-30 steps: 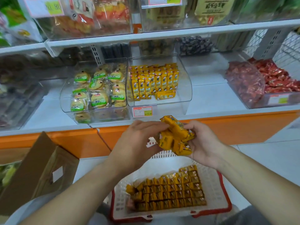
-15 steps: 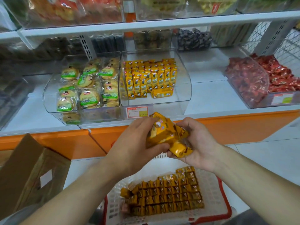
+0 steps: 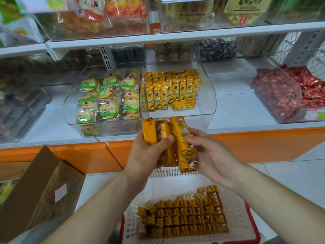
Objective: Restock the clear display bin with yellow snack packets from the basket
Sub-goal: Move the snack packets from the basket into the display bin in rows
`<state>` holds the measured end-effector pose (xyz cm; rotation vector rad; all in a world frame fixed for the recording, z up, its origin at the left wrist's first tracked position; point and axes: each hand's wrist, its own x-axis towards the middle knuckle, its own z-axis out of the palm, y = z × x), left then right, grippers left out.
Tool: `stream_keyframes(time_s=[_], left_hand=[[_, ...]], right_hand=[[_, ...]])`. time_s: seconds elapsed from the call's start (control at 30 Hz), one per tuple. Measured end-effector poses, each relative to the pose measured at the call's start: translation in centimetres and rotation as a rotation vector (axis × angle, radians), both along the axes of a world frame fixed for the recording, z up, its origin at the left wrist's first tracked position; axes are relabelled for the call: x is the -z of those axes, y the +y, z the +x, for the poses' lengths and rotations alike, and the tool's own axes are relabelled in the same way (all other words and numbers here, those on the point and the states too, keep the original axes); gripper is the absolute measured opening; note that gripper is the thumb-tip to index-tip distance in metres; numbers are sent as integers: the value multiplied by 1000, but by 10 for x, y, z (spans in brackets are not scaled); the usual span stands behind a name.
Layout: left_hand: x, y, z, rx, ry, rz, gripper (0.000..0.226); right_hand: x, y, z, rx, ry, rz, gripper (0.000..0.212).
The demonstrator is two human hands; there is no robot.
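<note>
Several glossy yellow packets (image 3: pixel 165 138), long and rectangular with crimped ends, are held upright in a bundle just below the front lip of the bin (image 3: pixel 208 95). On the bundle's left part the left hand (image 3: pixel 146 155) grips with its thumb curled across the face; on the other side the right hand (image 3: pixel 211 155) grips the outer packets, fingers wrapped round them. Clear rigid plastic forms the bin, with a curved front wall and an open top. Inside, the stock (image 3: pixel 171 90) stands upright in tight rows against the back and left, one packet lying flat before them; bare floor shows at the front and along the right wall. Below the hands sits the basket (image 3: pixel 239 205), white slotted plastic with a red rim; spare packets (image 3: pixel 184 217) lie in flat rows across its near half, the far half showing bare mesh. Under the bin, the shelf (image 3: pixel 235 110) is smooth white with an orange front edge (image 3: pixel 255 145). At the left a cardboard box (image 3: pixel 44 187), flap raised, stands apart from the basket
</note>
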<state>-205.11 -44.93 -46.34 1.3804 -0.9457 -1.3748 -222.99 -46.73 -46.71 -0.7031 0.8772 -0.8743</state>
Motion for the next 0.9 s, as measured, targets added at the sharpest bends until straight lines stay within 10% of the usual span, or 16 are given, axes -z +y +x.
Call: stream_keyframes(time_s=[0.4, 0.63, 0.9], left_hand=[[0, -2, -2, 122, 110, 54, 19], [5, -4, 3, 122, 40, -11, 66], [4, -5, -2, 97, 123, -36, 54]], right_hand=[[8, 4, 3, 89, 40, -24, 35], [9, 5, 2, 70, 16, -98, 58], [6, 6, 8, 10, 66, -164, 61]])
